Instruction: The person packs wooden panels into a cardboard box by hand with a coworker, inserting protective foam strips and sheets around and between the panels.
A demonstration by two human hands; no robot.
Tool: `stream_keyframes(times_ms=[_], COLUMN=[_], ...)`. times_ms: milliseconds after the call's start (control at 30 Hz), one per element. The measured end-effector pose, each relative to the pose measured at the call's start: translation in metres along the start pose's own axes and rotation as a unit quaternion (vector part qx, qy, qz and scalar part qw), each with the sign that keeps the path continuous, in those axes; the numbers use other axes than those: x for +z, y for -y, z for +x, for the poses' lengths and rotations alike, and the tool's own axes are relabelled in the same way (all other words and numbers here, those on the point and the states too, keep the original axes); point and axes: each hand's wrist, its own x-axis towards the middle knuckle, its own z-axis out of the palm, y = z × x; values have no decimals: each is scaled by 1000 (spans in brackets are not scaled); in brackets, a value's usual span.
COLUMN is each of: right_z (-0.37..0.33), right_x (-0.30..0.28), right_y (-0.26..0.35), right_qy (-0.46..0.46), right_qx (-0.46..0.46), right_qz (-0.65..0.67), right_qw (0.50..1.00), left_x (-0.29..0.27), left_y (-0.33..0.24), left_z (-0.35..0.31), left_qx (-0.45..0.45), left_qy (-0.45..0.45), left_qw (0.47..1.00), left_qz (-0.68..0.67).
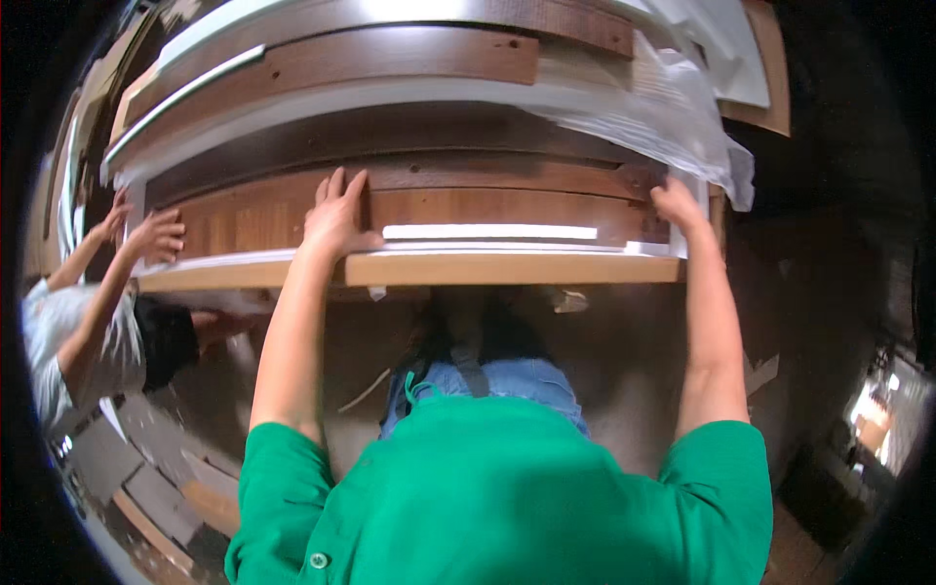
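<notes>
My left hand (334, 216) lies with its fingers spread over the brown wooden boards (468, 207), which are packed side by side in a long box lined with white foam (278, 257). Beside its thumb, a narrow white strip (490, 233) rests along the near board. At the right end of the boards, my right hand (680, 203) has its fingers curled in at the corner, next to the white lining. What those fingers pinch, if anything, is hidden.
Another person's hands (156, 236) touch the left end of the boards. Behind lie more brown boards (409, 57) and crumpled clear plastic wrap (673, 122). A light brown edge (512, 269) runs along the box's front. Flat pieces (161, 497) lie on the floor at lower left.
</notes>
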Motion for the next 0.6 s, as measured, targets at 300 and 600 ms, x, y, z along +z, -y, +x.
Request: stream_keyframes(times_ms=[300, 600], right_z=[-19, -72], right_x=[26, -4], right_y=[-26, 51], right_qy=[226, 51], right_qx=[-94, -376], right_qz=[46, 38], right_qw=[968, 924], left_x=[0, -1], left_y=[-14, -107], left_z=[4, 6], left_qx=[11, 168], left_qy=[3, 67], left_qw=[1000, 981], left_qz=[22, -66])
